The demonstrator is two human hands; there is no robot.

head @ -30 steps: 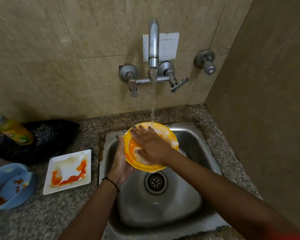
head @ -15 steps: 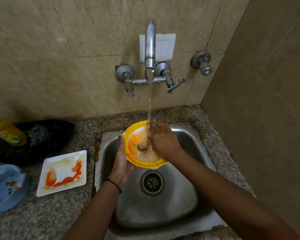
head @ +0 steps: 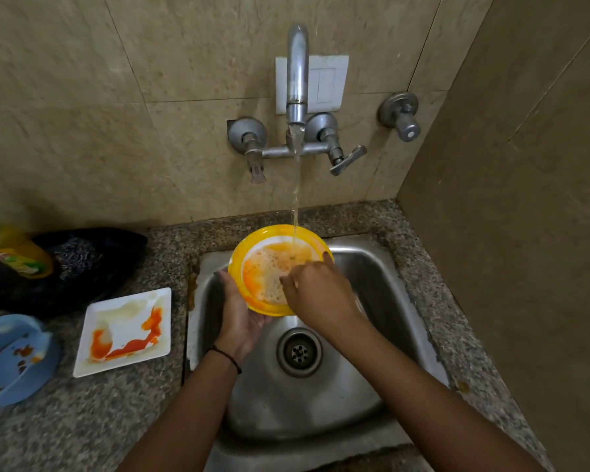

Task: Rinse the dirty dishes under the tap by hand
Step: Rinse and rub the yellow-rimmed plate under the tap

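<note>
Rinsing in progress at a steel sink [head: 372,335] set into a speckled stone counter [head: 82,420]. The wall-mounted tap [head: 297,80] is open, and its water stream [head: 296,199] falls onto the far part of the yellow plate [head: 269,240], which is held above the basin, just far of the drain [head: 299,351], so that run-off falls into the sink rather than onto the counter. The left hand [head: 242,315] grasps the plate from below at its near-left edge, palm under the base and one fingertip showing beside the left rim; this cradling hold appears to tilt the plate's face toward the person and leave it free for rubbing. The right hand [head: 317,291] lies over the near-right part of the plate, fingers bent down onto the wet, foamy surface and one finger reaching the right rim; it grips nothing visible and is judged to be rubbing residue loose under the flow. An orange smear lies along the left of the plate's well, so this dish is judged only partly rinsed. On the counter to the left, well apart from the water, lie a white square plate [head: 125,330] streaked with orange sauce and, at the frame's left edge, soiled blue dishes [head: 14,359], apparently queued for rinsing. Farther back lie a yellow bottle [head: 14,250] and a dark bag [head: 89,264].
</note>
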